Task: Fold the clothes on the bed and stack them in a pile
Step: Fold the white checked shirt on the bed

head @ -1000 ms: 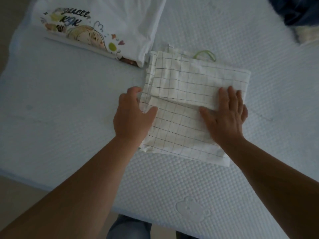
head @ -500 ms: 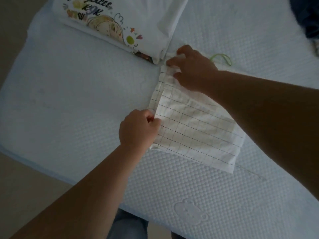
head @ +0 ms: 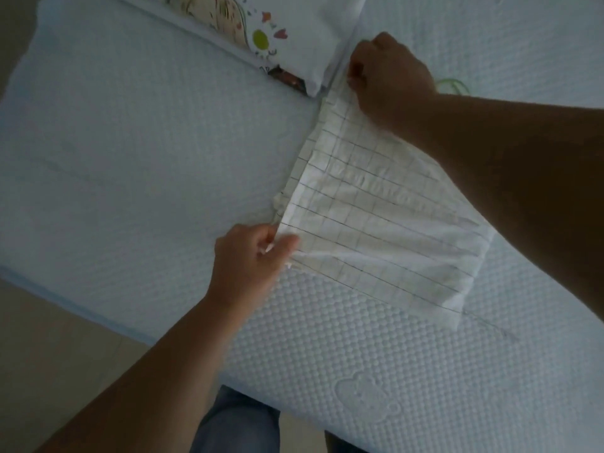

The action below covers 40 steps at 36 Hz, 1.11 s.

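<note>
Since half a second ago the checked garment [head: 376, 223] is lifted taut off the bed [head: 130, 158]; left hand [head: 251, 256] fingers pinch its near corner, right hand [head: 389, 76] fingers its far corner beside the printed T-shirt [head: 294, 34]

I'm looking down into a home bedroom: a bed [head: 130, 158] with a pale blue quilted mattress cover, a folded printed T-shirt [head: 294, 31] lying on it, and beige floor tiles [head: 49, 338] beside the bed.

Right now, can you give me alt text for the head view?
Two hands grip a folded white grid-checked garment on a pale quilted bed: the left hand pinches its near corner, the right hand its far corner. A folded white printed shirt lies just beyond.
</note>
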{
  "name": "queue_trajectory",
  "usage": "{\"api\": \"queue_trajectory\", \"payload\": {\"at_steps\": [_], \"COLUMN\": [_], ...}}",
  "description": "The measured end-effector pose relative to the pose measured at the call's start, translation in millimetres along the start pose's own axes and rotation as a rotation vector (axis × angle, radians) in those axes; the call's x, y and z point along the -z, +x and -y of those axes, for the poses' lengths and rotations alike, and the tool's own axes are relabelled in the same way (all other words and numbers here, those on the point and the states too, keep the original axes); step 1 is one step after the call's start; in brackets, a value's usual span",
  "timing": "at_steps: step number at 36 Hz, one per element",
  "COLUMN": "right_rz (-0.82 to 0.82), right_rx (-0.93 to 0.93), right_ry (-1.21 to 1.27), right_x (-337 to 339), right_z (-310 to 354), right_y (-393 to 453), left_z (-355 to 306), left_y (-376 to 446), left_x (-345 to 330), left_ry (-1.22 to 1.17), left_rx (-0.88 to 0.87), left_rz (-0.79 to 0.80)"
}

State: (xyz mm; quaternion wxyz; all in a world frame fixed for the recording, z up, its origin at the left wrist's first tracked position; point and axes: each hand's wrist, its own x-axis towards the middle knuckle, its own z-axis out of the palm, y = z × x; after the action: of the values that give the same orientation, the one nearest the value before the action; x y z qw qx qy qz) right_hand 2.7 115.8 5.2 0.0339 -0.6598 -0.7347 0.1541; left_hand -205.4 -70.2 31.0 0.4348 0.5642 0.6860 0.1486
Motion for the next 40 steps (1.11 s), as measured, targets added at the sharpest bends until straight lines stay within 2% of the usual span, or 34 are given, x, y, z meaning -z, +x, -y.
{"api": "queue_trajectory", "payload": {"at_steps": [2,6,10,12,15,17,19,21,23,26,29,32,36,38,40], "right_rz": [-0.014,-0.081,-0.184,-0.177,-0.065,0.046,0.107,0.116,0.099,0.105,0.125,0.082,-0.13,-0.226,-0.255], "right_rx": [-0.002,-0.063,-0.133,-0.192,-0.368,-0.448,-0.455,-0.441,-0.424,-0.407,-0.418,-0.456,-0.695,-0.863,-0.979], "right_ry": [0.013,0.117,0.172,0.166,0.141,0.131,0.133,0.144,0.147,0.119,0.128,0.26,0.623,0.768,0.81], "right_x": [-0.1,7.7,21.7,25.1,20.5,9.9,-3.5,-15.5,-24.9,-34.4,-36.9,-30.9,-7.6,5.2,15.8], "right_z": [1.2,7.6,9.7,1.2,-16.6,-26.2,-34.1,-41.1,-46.9,-53.3,-57.6,-55.7,-68.1,-85.0,-105.7], "right_y": [-3.9,-24.9,-92.8,-141.7,-208.4,-238.3,-253.6,-257.4,-257.9,-263.2,-271.6,-272.5,-252.5,-228.5,-201.0], "left_z": [2.0,2.3,-10.7,-18.7,-33.3,-46.9,-60.8,-68.5,-68.6,-63.5,-60.6,-53.6,-54.0,-62.8,-74.2], "left_y": [-1.8,-2.2,1.4,-0.3,-5.5,-6.7,-0.4,16.8,42.3,70.6,72.1,64.2,49.9,39.2,27.6], "left_x": [-0.4,-4.4,-9.8,-9.7,-14.3,-26.9,-45.0,-63.9,-78.2,-84.0,-82.5,-73.5,-64.5,-67.9,-77.1], "left_ry": [-0.021,0.037,0.141,0.243,0.34,0.36,0.412,0.566,0.747,0.862,0.878,0.846,0.893,0.879,0.795], "left_rx": [0.04,0.091,0.166,0.109,-0.148,-0.359,-0.499,-0.588,-0.609,-0.555,-0.53,-0.437,-0.385,-0.449,-0.573], "left_rz": [-0.038,0.021,-0.046,-0.143,-0.279,-0.215,-0.004,0.172,0.249,0.232,0.162,0.138,0.136,0.139,0.178]}}
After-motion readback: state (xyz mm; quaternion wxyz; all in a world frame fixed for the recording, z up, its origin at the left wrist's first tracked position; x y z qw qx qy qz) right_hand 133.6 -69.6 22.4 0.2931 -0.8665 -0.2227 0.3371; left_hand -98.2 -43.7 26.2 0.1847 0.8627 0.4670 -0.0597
